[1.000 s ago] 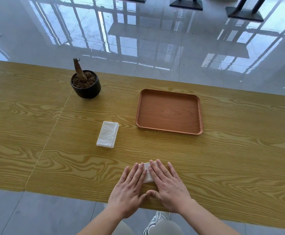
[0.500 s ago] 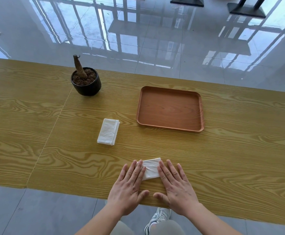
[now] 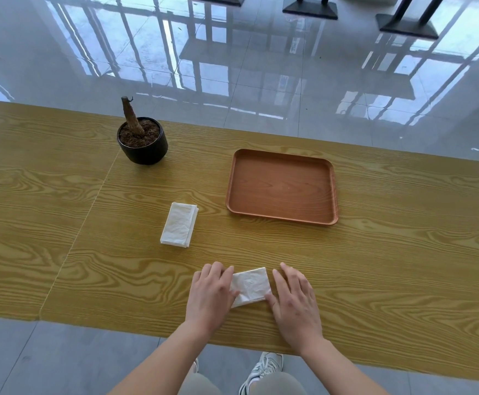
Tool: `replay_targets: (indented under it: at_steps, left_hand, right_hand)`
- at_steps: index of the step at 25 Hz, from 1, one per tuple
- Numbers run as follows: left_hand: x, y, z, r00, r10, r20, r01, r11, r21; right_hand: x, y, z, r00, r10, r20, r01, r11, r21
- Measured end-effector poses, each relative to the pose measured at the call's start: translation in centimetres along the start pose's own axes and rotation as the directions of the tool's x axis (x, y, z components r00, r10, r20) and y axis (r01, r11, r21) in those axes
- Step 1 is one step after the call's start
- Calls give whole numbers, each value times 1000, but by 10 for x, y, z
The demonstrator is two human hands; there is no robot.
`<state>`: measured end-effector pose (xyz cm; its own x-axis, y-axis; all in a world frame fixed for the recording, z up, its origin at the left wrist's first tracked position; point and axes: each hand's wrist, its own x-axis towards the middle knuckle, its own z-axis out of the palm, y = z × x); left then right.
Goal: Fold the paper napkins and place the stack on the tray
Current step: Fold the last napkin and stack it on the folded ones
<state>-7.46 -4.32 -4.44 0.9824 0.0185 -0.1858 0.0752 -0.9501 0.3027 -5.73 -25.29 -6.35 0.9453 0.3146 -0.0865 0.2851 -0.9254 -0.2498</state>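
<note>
A small folded white napkin (image 3: pixel 250 285) lies flat on the wooden table near its front edge. My left hand (image 3: pixel 211 295) rests palm down on the napkin's left edge, fingers together. My right hand (image 3: pixel 295 303) lies palm down at its right edge, the thumb touching the napkin's lower right corner. Neither hand grips it. A stack of folded white napkins (image 3: pixel 179 228) sits farther back and to the left. The brown wooden tray (image 3: pixel 281 187) stands behind and to the right, with nothing in it.
A black pot (image 3: pixel 143 143) with soil and a bare stump stands at the back left. A seam runs through the table (image 3: pixel 403 252) left of the stack. Beyond the far edge is a glossy tiled floor with table bases.
My hands have slid apart sideways off the middle of the folded napkin, which now shows between them. One second ago they covered almost all of it.
</note>
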Motion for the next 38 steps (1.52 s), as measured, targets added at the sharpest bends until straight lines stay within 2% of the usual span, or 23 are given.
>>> replay_targets:
  at_steps: [4, 16, 21, 27, 29, 33, 36, 38]
  left_hand:
    - [5, 4, -4, 992, -125, 28, 126, 990, -63]
    - [13, 9, -15, 931, -301, 205, 332, 934, -135]
    - [13, 7, -24, 867, -329, 373, 470, 788, -397]
    - [8, 9, -24, 841, -358, 405, 519, 744, -421]
    - [7, 10, -22, 827, -391, 403, 557, 663, -500]
    - [5, 15, -22, 776, -447, 446, 612, 360, -704]
    - [4, 19, -21, 760, -449, 470, 592, 180, -786]
    - [4, 21, -20, 754, -444, 483, 577, 96, -811]
  right_hand:
    - [8, 2, 0, 993, 115, 10, -115, 990, 82]
    - [10, 7, -3, 994, 109, -5, -108, 989, 104]
    - [12, 8, -2, 993, 117, 0, -116, 988, 98]
    - [12, 7, -6, 993, 115, 9, -115, 985, 133]
    - [12, 7, -7, 993, 114, 28, -117, 980, 161]
    - [5, 0, -14, 995, 95, 18, -97, 966, 239]
    - [-5, -15, -17, 996, 87, -19, -76, 942, 328]
    - [-8, -27, -20, 975, 179, 133, -222, 841, 494]
